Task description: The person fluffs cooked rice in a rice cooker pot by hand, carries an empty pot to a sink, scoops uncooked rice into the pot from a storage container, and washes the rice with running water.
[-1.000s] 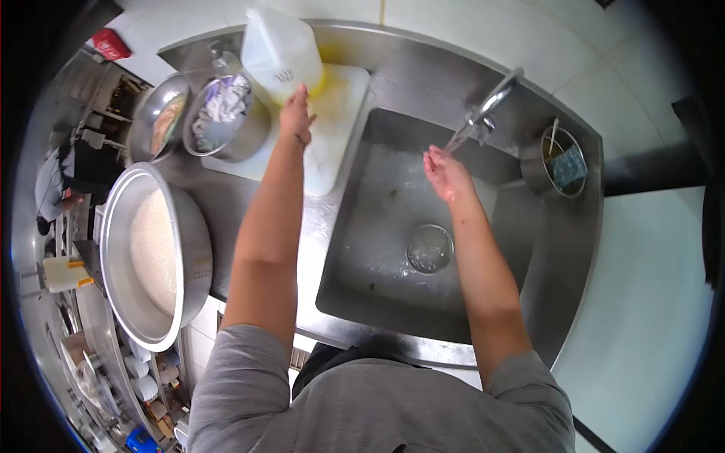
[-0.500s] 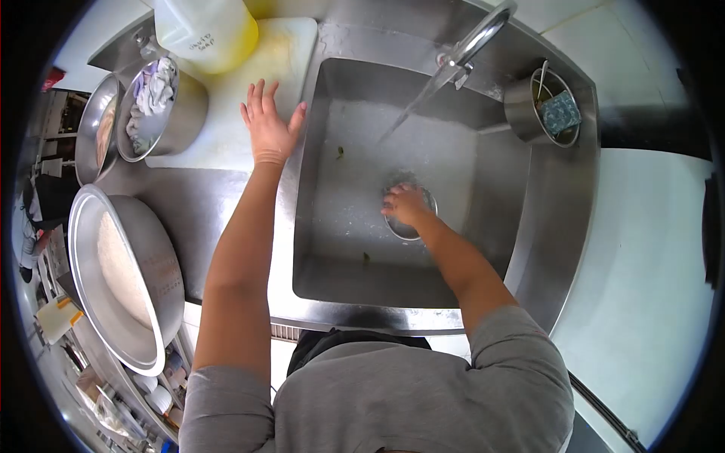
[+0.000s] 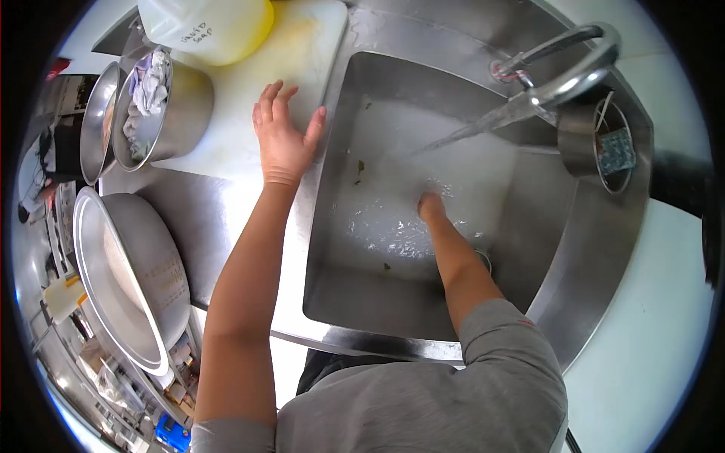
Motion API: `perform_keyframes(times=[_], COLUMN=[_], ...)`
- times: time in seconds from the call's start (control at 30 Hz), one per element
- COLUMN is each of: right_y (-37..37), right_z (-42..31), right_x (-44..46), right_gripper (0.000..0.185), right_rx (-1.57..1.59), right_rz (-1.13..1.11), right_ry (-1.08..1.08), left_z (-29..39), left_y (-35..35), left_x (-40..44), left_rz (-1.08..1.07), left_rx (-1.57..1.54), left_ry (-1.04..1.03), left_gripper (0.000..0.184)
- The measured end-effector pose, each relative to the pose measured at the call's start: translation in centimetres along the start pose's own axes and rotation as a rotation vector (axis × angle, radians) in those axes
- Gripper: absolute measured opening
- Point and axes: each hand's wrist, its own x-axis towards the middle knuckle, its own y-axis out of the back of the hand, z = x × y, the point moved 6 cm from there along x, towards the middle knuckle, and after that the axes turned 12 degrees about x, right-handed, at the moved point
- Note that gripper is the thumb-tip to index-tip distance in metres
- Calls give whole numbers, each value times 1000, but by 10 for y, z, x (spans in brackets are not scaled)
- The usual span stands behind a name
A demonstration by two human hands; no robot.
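Note:
My left hand (image 3: 287,143) is spread open over the edge of the white cutting board (image 3: 226,143), left of the sink, holding nothing. My right hand (image 3: 430,205) reaches down into cloudy water in the stainless steel sink (image 3: 355,317); its fingers are hidden under the surface. Beside my right forearm, part of a round metal rim (image 3: 484,262) shows, the rest hidden behind the arm. Water streams from the faucet (image 3: 563,83) into the basin, and glints and ripples surround my right wrist. Small dark scraps float in the water.
On the left stand a large metal basin (image 3: 170,279) holding something pale, a steel pot (image 3: 189,106) with cloths and a metal bowl (image 3: 89,151). A jug of yellow liquid (image 3: 219,34) sits on the board. At the right rear, a steel container (image 3: 578,140) holds a sponge (image 3: 617,151).
My right hand has left the round metal piece and sunk its fingers below the water. The surface ripples more. My left hand stays spread, and the view has shifted.

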Motion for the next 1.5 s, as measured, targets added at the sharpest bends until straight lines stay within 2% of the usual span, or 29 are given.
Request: perform_keyframes(times=[0.03, 0.13, 0.23, 0.33, 0.43, 0.53, 0.63, 0.73, 0.8, 0.87, 0.93, 1.03, 1.07, 1.1, 1.13, 1.17, 1.2, 1.33, 1.4, 1.47, 1.5], right_y=[-2, -43, -6, -1, -34, -15, -13, 10, 36, 42, 50, 58, 72, 95, 87, 103, 91, -22, -72, -116, -141], right_z=[-1, -2, 2, 2, 20, 18, 21, 15, -3, 38, 49, 54, 29, -25, -51, -101, -127, -171, -177, -166, -153], right_x=[-4, 3, -6, -25, 4, 8, 23, -4, -58, -113, -159, -141, -128, -114, -85, -77, -60, -29, -50, -80, -93], right_gripper=[25, 22, 21, 18, 16, 13, 13, 12, 11, 10, 17, 23, 27, 31, 38, 42, 52, 56, 38, 19, 16], right_rx=[-9, -516, 129, 171, -179, -40, 4, 106, 99, 551, -282, -289, -111, 71, 126, 199, 233, 223, 161, -33, -131], right_rz=[-73, -216, 140, 390, 149, 217, 142, 36, -238, -485, -619, -319, -158, -1, 118, 113, 162, -148, -370, -450, -501], right_ry=[-79, 231, 14, 259, 272, 153, 152, 265, 484, -55, 167, 106, 219, 335, 402, 366, 407, 366, 396, 529, 640], left_z=[0, 1, 1, 1, 2, 1, 1, -3, -3, 0, 0, 0, 0, 0, 0, 0, -1, -2, -2, -2, -2], left_y=[1, 1, -1, -1, -1, -2, -2, -5, -3, -4, -2, -3, -2, -2, -2, -2, -2, -4, -5, -5, -5], left_x=[0, 1, 1, 1, 2, 2, 2, 1, 0, 2, 2, 2, 2, 2, 2, 1, 1, 2, 1, 2, 2], left_rz=[8, -4, -25, -23, -25, -16, -17, -22, -25, -20, -19, -5, -9, -5, -4, -4, -1, 1, -4, 2, 3], left_rx=[3, -8, -8, -5, 11, 4, 17, -35, -27, -29, -26, -17, -21, -20, -16, -12, -8, 2, 8, 16, 18], left_ry=[-8, 17, 27, 25, 4, 11, 1, 6, 9, 16, 27, 14, 18, 18, 18, 17, 14, 6, 4, -1, 0], left_gripper=[48, 45, 42, 40, 38, 36, 34, 36, 36, 35, 35, 34, 33, 33, 33, 33, 32, 32, 32, 32, 32])
